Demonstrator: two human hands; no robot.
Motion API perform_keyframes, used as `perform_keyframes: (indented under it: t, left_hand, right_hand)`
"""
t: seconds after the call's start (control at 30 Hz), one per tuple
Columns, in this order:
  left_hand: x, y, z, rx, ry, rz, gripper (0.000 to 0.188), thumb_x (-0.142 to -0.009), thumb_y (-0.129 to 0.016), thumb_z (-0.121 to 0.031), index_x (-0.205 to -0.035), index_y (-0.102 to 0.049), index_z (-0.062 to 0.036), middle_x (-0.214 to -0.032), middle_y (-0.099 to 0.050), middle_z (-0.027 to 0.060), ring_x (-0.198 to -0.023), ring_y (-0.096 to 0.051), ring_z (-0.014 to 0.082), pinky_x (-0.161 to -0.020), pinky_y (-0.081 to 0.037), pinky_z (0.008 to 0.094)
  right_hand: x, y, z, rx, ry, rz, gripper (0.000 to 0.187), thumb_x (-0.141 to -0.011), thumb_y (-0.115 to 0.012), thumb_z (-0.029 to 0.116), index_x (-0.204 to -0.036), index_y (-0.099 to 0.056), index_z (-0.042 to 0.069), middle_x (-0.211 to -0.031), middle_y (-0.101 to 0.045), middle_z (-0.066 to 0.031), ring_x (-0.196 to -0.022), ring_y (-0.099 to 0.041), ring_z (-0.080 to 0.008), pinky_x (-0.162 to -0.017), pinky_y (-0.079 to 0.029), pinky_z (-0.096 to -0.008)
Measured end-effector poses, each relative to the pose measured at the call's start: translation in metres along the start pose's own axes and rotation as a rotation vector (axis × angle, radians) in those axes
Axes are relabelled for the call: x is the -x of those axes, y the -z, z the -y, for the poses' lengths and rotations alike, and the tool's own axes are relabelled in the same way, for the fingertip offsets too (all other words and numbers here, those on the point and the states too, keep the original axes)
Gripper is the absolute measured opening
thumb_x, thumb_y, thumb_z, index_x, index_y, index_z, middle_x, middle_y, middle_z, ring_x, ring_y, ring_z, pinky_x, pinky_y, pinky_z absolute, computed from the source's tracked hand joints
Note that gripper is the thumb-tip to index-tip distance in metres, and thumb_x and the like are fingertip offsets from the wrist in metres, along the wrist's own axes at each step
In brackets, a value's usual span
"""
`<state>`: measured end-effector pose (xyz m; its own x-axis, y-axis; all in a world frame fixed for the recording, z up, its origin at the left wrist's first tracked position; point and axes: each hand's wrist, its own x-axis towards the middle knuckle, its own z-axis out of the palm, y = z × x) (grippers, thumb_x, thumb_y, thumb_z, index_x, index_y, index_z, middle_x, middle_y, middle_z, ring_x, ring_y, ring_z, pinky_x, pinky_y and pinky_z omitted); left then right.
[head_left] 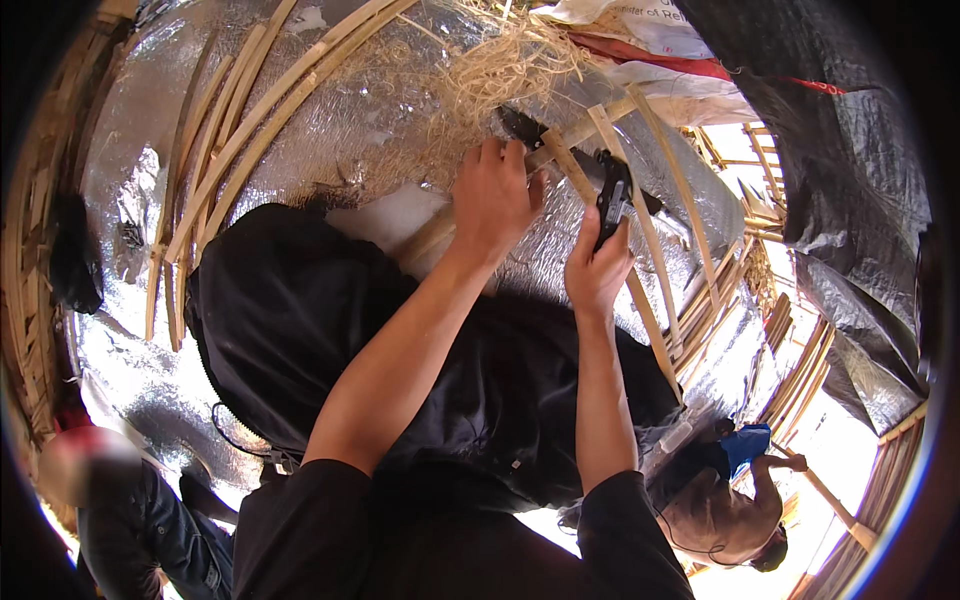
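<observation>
My left hand [497, 195] is curled over a pale bamboo strip [425, 242], which runs beneath it from my lap toward the upper right. Close by, my right hand [602, 265] grips a black-handled tool [613, 195], thumb laid along it; its exact kind is unclear. A dark, flat blade-like piece [522, 127] lies just beyond my left fingertips, partly hidden by crossing strips. Another bamboo strip [568, 165] slants past between my hands. Black cloth [510, 370] covers my legs under both forearms.
Long bamboo strips [262, 125] lie at the left on a silvery sheet [370, 110]. Curly shavings [515, 65] are heaped at the far side. A person [725, 505] with a wooden pole works at lower right; another person [150, 520] is at lower left. Dark tarpaulin [850, 130] hangs at right.
</observation>
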<state>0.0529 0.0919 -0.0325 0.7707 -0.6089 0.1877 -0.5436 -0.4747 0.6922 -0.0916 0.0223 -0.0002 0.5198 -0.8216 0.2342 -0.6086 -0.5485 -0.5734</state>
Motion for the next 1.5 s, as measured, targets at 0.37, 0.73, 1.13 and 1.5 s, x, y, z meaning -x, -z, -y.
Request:
perform_keyframes:
  t: [0.37,0.73,1.13,1.5]
  left_hand:
    - [0.000,-0.021,-0.010,-0.010,0.135,-0.002,0.048,-0.082,-0.086,-0.042,-0.104,-0.069,-0.0034,-0.108,-0.066,0.0199,-0.100,-0.065,0.0401,-0.086,-0.052,0.0504]
    - [-0.012,-0.018,-0.022,-0.013,0.318,0.121,0.069,-0.076,-0.086,-0.056,-0.112,-0.067,0.0000,-0.121,-0.064,0.0214,-0.120,-0.056,0.0396,-0.104,-0.042,0.0521]
    - [-0.018,-0.008,-0.015,-0.088,0.231,0.198,0.062,-0.091,-0.071,-0.058,-0.106,-0.071,0.0024,-0.108,-0.070,0.0235,-0.110,-0.065,0.0407,-0.097,-0.051,0.0501]
    - [-0.034,0.006,-0.020,0.014,0.335,0.524,0.060,-0.097,-0.068,-0.054,-0.098,-0.075,0.0051,-0.094,-0.076,0.0281,-0.091,-0.076,0.0456,-0.079,-0.061,0.0525]
  right_hand:
    - [-0.029,-0.002,-0.014,-0.107,-0.379,0.194,0.044,-0.107,-0.061,0.040,-0.101,-0.068,-0.003,-0.067,-0.067,-0.0186,-0.056,-0.068,-0.0342,-0.052,-0.048,-0.0450]
    - [-0.047,-0.019,-0.062,-0.166,-0.350,0.244,0.039,-0.106,-0.062,0.043,-0.105,-0.060,0.004,-0.075,-0.060,-0.0103,-0.062,-0.058,-0.0235,-0.055,-0.042,-0.0369]
    - [-0.027,-0.011,-0.027,0.220,-0.361,0.216,0.046,-0.097,-0.071,0.040,-0.098,-0.072,-0.006,-0.094,-0.074,-0.0315,-0.098,-0.072,-0.0505,-0.085,-0.054,-0.0562]
    - [-0.020,-0.004,-0.021,0.189,-0.396,0.183,0.050,-0.095,-0.072,0.042,-0.115,-0.066,-0.003,-0.102,-0.075,-0.0293,-0.101,-0.072,-0.0505,-0.089,-0.055,-0.0574]
